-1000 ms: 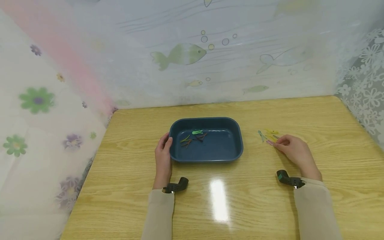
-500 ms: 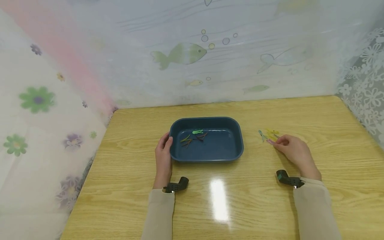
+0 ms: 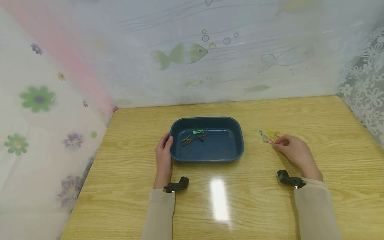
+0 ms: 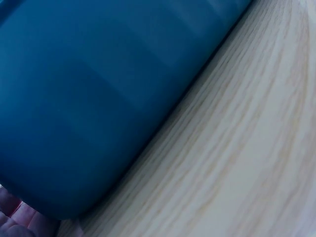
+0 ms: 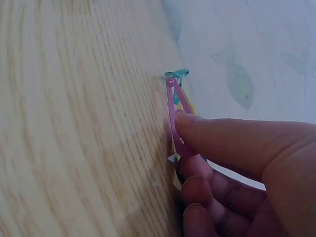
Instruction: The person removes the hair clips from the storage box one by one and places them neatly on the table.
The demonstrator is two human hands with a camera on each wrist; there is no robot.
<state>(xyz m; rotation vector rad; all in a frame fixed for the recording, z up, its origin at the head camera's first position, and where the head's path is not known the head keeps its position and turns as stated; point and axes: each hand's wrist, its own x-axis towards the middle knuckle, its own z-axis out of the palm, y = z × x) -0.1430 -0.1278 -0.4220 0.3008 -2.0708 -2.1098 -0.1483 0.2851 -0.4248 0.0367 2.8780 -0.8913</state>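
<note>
In the head view, a dark blue plastic basin (image 3: 210,160) stands mid-table with several snap hair clips in its left half, among them a bright green one (image 3: 198,132). My left hand (image 3: 164,150) holds the basin's left end, thumb at the rim; most of its fingers are hidden in the left wrist view. On the right, my right hand (image 3: 295,151) pinches a pink snap hair clip (image 5: 172,106) between thumb and forefinger, close over the table. Just beyond lie a teal hair clip (image 3: 262,135) and yellow ones (image 3: 273,131).
The wood-grain table (image 3: 120,173) ends at a fish-patterned curtain (image 3: 180,80) behind it. A flowered curtain (image 3: 39,133) hangs at the left. Black camera mounts sit on both wrists. A bright light reflection (image 3: 219,200) shows on the tabletop.
The pink hair clip has tilted between the right hand's fingers and now shows narrower. The left hand and basin keep their places.
</note>
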